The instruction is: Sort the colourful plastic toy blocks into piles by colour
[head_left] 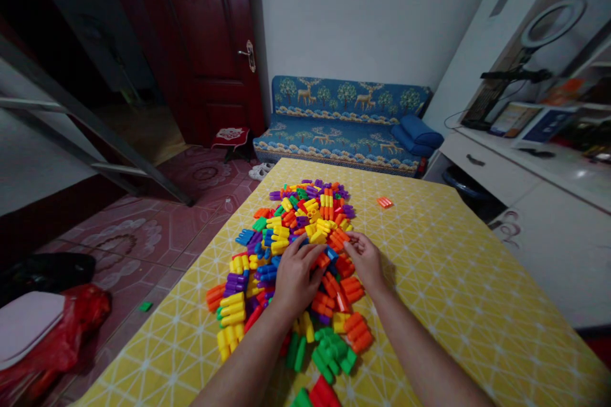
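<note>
A big pile of plastic bullet-shaped building blocks (291, 248) in yellow, orange, purple, green, blue and red lies on a table with a yellow patterned cloth (453, 280). My left hand (296, 273) rests on the pile's middle, its fingers curled over a yellow block (316, 236). My right hand (366, 259) is at the pile's right edge, fingertips pinching among orange blocks (340, 238); whether it holds one I cannot tell. A lone orange block (384, 202) lies apart, farther back on the right.
A blue patterned sofa (344, 124) stands against the far wall behind the table. A dark red door (210, 44) is at the back left. White cabinets with a ring light (554, 19) line the right side. A red bag (62, 337) lies on the tiled floor at left.
</note>
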Demonstrator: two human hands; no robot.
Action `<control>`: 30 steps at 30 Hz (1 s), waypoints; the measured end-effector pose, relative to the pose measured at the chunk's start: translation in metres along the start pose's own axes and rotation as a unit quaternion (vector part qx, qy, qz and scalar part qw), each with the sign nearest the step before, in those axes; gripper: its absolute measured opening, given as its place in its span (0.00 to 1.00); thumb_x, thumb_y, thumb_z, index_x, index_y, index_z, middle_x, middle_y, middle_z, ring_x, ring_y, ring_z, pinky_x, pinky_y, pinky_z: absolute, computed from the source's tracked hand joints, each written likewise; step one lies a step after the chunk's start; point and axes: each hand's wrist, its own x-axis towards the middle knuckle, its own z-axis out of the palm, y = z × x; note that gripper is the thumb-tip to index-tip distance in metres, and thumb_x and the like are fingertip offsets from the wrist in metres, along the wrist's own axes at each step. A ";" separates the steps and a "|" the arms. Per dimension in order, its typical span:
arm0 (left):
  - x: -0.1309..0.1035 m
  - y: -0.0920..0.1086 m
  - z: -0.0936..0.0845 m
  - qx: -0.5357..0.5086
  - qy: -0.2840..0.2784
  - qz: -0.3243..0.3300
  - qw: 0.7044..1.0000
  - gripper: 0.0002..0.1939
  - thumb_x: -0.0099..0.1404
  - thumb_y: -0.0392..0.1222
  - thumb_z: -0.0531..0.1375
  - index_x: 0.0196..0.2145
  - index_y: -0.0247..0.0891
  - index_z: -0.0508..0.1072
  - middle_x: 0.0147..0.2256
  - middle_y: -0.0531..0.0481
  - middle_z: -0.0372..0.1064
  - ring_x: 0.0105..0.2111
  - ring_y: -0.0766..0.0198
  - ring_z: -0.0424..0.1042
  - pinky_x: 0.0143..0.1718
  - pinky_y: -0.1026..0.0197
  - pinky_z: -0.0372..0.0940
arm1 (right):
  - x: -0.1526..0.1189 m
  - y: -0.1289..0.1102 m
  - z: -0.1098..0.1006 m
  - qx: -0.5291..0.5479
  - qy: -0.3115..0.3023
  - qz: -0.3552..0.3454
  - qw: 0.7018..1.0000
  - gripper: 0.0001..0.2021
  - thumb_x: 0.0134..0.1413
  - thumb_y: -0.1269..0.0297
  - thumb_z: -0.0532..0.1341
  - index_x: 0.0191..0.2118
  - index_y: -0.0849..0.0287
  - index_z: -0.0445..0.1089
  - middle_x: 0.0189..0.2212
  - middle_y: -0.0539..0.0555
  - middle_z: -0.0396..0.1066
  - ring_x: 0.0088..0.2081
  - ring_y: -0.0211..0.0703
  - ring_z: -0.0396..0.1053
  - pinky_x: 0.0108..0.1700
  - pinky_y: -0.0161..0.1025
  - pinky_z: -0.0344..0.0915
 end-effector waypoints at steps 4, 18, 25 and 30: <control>0.000 0.000 0.000 -0.001 0.000 -0.003 1.000 0.21 0.62 0.37 0.60 0.54 0.43 0.72 0.50 0.47 0.73 0.59 0.48 0.60 0.57 0.43 0.62 | 0.009 0.006 -0.029 -0.045 0.153 0.009 0.987 0.16 0.54 0.56 0.56 0.45 0.59 0.68 0.39 0.60 0.75 0.37 0.47 0.74 0.38 0.41 0.71; -0.001 -0.001 0.001 -0.009 0.004 -0.002 1.000 0.21 0.63 0.37 0.60 0.55 0.44 0.71 0.51 0.48 0.73 0.59 0.47 0.59 0.58 0.41 0.62 | -0.002 0.014 -0.084 -0.364 0.110 -0.147 0.913 0.10 0.56 0.59 0.55 0.36 0.55 0.71 0.45 0.60 0.71 0.45 0.49 0.69 0.48 0.44 0.65; 0.000 0.002 0.000 -0.016 0.004 -0.007 1.000 0.21 0.63 0.37 0.60 0.54 0.45 0.72 0.50 0.48 0.73 0.59 0.47 0.60 0.58 0.42 0.62 | 0.007 0.022 -0.082 -0.454 0.051 -0.100 0.884 0.15 0.57 0.51 0.57 0.25 0.54 0.66 0.29 0.51 0.69 0.30 0.42 0.66 0.32 0.38 0.59; 0.000 0.003 0.000 -0.013 0.006 -0.007 1.000 0.21 0.63 0.37 0.60 0.54 0.45 0.72 0.50 0.48 0.74 0.59 0.48 0.60 0.58 0.42 0.62 | 0.050 0.024 -0.075 -0.535 -0.003 -0.081 0.841 0.12 0.58 0.53 0.57 0.35 0.56 0.70 0.37 0.55 0.70 0.38 0.45 0.68 0.38 0.40 0.61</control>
